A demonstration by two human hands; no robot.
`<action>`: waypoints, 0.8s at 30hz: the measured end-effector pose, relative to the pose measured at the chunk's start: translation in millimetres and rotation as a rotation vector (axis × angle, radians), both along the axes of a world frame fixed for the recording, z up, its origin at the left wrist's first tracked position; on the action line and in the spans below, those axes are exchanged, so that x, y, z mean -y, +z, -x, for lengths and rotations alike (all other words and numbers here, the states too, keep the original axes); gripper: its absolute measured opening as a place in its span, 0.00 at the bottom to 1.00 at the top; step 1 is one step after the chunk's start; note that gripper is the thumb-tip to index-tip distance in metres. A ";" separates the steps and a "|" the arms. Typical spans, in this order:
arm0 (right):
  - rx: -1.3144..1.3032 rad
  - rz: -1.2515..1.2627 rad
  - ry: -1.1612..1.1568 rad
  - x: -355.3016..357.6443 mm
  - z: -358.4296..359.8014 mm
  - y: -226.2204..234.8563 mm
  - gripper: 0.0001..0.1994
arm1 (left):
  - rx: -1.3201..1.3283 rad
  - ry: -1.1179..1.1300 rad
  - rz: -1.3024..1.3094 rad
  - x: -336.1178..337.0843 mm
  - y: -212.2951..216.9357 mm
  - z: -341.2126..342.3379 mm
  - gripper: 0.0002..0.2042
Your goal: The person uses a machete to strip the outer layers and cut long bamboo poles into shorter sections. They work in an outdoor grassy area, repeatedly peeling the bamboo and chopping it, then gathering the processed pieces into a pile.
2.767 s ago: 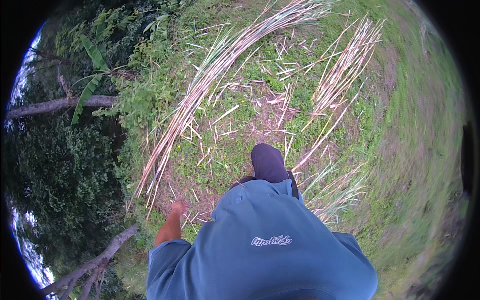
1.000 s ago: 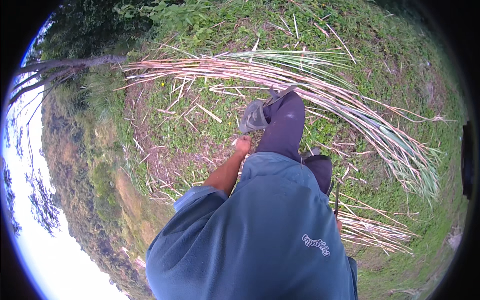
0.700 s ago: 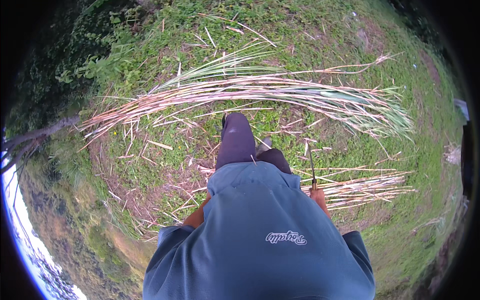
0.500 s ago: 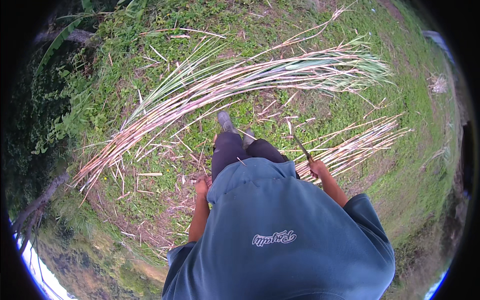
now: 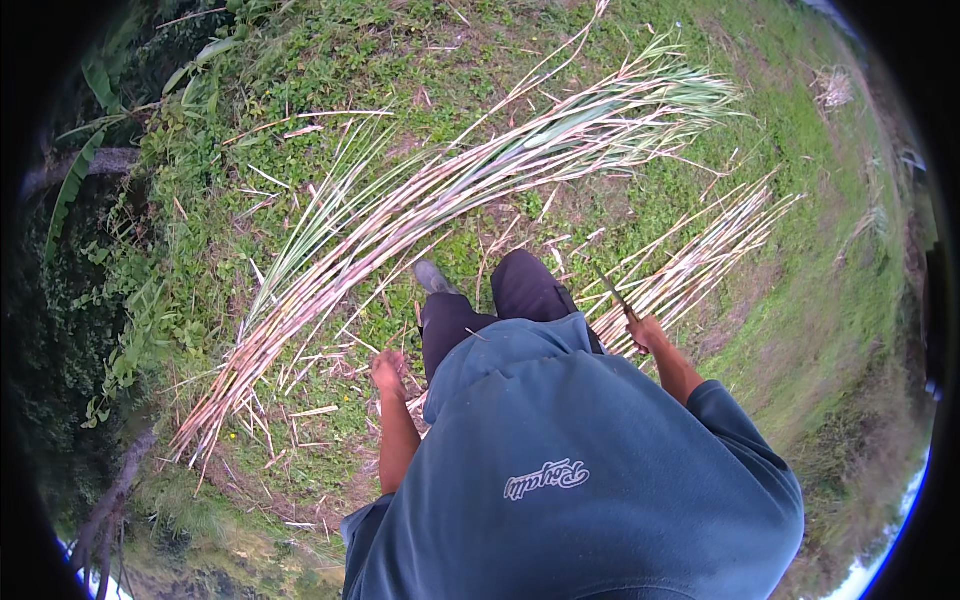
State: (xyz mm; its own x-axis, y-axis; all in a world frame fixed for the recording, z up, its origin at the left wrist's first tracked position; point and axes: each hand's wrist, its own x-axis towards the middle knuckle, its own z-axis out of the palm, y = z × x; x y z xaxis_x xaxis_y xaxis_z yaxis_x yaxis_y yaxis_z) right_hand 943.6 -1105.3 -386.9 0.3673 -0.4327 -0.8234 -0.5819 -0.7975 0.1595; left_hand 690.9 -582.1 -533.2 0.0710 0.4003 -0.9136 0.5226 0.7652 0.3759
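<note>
My left hand (image 5: 388, 371) hangs at my side with loosely curled fingers and holds nothing, just above scattered cut stems on the ground. My right hand (image 5: 647, 333) is closed around the handle of a knife (image 5: 612, 293) whose blade points forward and up, over a smaller bundle of pale stripped stalks (image 5: 700, 255). A long pile of cut cane stalks with green leafy tops (image 5: 440, 200) lies across the grass ahead of my dark trousers and grey shoe (image 5: 432, 276).
Grass and bare soil patches surround me. Dense bushes and broad leaves (image 5: 110, 250) stand on the left. A fallen trunk (image 5: 110, 500) lies at lower left. The ground slopes away to the right.
My view has swung round, so the long stalk pile now runs diagonally from lower left to upper right. My right hand with the knife has come out further to the right.
</note>
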 end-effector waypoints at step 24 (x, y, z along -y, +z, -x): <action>0.149 -0.030 0.527 210.4 -164.6 -107.5 0.20 | -0.122 -0.856 -0.488 2.2 -245.9 -238.6 0.11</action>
